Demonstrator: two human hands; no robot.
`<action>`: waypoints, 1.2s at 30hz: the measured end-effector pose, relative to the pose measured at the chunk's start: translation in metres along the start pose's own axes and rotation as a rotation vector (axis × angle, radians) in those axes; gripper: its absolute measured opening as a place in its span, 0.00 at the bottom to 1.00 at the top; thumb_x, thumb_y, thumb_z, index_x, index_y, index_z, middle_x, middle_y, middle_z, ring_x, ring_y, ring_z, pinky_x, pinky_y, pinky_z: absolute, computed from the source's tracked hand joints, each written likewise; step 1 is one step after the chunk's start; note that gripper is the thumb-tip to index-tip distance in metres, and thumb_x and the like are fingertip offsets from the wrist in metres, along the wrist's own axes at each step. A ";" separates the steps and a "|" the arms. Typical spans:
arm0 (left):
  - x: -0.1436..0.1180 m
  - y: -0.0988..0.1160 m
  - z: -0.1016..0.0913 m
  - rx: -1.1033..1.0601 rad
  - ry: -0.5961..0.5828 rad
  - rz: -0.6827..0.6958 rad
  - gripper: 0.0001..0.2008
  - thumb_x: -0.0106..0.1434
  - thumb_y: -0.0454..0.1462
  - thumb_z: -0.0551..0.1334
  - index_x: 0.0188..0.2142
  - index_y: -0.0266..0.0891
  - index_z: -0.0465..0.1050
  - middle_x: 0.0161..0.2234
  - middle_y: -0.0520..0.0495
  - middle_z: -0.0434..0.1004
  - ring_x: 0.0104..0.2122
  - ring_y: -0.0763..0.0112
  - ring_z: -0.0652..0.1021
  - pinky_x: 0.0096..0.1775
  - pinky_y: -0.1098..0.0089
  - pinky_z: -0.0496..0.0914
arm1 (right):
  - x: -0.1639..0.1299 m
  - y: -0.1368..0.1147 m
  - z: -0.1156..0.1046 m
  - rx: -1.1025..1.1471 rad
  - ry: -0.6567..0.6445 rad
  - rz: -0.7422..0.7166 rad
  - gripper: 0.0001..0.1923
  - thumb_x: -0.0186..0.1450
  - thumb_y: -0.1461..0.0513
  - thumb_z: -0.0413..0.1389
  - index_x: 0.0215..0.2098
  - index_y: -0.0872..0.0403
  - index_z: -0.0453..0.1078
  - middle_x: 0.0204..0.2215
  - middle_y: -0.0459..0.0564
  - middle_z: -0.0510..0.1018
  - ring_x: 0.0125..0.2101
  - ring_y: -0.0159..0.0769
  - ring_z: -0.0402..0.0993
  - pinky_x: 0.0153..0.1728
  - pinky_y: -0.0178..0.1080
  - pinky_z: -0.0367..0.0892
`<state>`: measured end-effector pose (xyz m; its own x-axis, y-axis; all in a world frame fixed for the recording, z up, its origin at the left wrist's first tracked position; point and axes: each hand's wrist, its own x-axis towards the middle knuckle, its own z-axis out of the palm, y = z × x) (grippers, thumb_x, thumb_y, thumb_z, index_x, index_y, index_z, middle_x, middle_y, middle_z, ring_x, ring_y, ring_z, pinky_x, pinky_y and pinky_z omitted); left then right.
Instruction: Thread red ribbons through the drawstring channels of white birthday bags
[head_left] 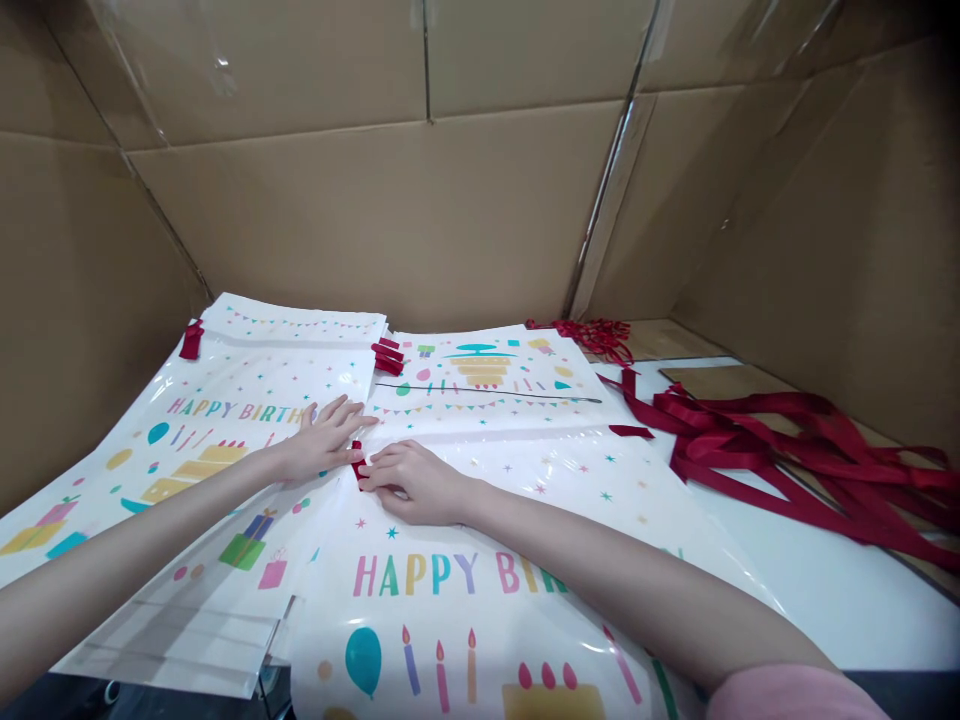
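My left hand lies flat with its fingers spread on a white "HAPPY BIRTHDAY" plastic bag at the left. My right hand rests on another white birthday bag in front of me, its fingertips pinching a short red ribbon end at that bag's left edge. A thin dark rod lies across the bag farther back.
Loose red ribbons lie in a heap on the white table at the right. Folded red ribbon ends poke from the bag stack; another red ribbon tab sits far left. Cardboard walls enclose the workspace.
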<state>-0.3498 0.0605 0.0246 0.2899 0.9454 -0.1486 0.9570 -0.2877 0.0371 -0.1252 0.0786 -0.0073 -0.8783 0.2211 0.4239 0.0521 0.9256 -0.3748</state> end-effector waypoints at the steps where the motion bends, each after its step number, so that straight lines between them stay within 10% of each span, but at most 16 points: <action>1: -0.001 0.000 0.002 -0.004 0.011 0.001 0.27 0.66 0.54 0.45 0.62 0.53 0.52 0.66 0.44 0.45 0.64 0.47 0.43 0.56 0.38 0.42 | 0.000 0.000 0.000 -0.001 0.001 -0.001 0.13 0.61 0.68 0.50 0.40 0.54 0.74 0.41 0.48 0.79 0.44 0.35 0.71 0.49 0.39 0.58; 8: -0.017 0.017 0.005 -0.041 0.162 0.081 0.26 0.68 0.51 0.45 0.64 0.51 0.50 0.64 0.47 0.54 0.64 0.53 0.50 0.59 0.41 0.36 | 0.000 0.001 0.002 -0.034 0.022 -0.020 0.13 0.61 0.67 0.50 0.40 0.54 0.74 0.43 0.50 0.76 0.43 0.35 0.70 0.47 0.38 0.60; 20: -0.016 0.021 0.001 -0.159 0.027 0.002 0.31 0.65 0.55 0.48 0.65 0.52 0.48 0.64 0.46 0.53 0.65 0.50 0.47 0.57 0.38 0.33 | -0.023 0.004 -0.024 -0.232 0.007 0.018 0.15 0.65 0.62 0.49 0.47 0.49 0.72 0.47 0.51 0.68 0.46 0.39 0.63 0.46 0.44 0.56; 24: -0.016 0.022 0.005 -0.184 0.078 -0.032 0.30 0.64 0.54 0.48 0.64 0.51 0.52 0.64 0.45 0.55 0.65 0.51 0.49 0.58 0.41 0.33 | -0.091 0.040 -0.075 -0.234 0.054 0.302 0.12 0.62 0.65 0.51 0.42 0.53 0.74 0.40 0.52 0.72 0.43 0.39 0.66 0.45 0.42 0.58; 29: -0.016 0.024 0.015 -0.237 0.153 -0.073 0.29 0.63 0.55 0.47 0.60 0.53 0.60 0.61 0.49 0.62 0.63 0.49 0.54 0.60 0.45 0.35 | -0.193 0.090 -0.159 -0.191 0.120 1.043 0.11 0.60 0.65 0.53 0.40 0.57 0.73 0.40 0.54 0.75 0.40 0.38 0.69 0.41 0.35 0.62; 36: -0.014 0.023 0.023 -0.262 0.196 -0.108 0.29 0.61 0.58 0.44 0.58 0.58 0.61 0.61 0.57 0.61 0.63 0.49 0.55 0.60 0.45 0.38 | -0.240 0.098 -0.214 0.015 -0.035 1.266 0.12 0.61 0.56 0.55 0.29 0.56 0.74 0.26 0.48 0.76 0.24 0.30 0.69 0.23 0.31 0.60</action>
<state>-0.3324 0.0374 0.0047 0.1587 0.9870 0.0262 0.9444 -0.1595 0.2875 0.1924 0.1817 0.0304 -0.2297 0.9382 -0.2590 0.8574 0.0691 -0.5101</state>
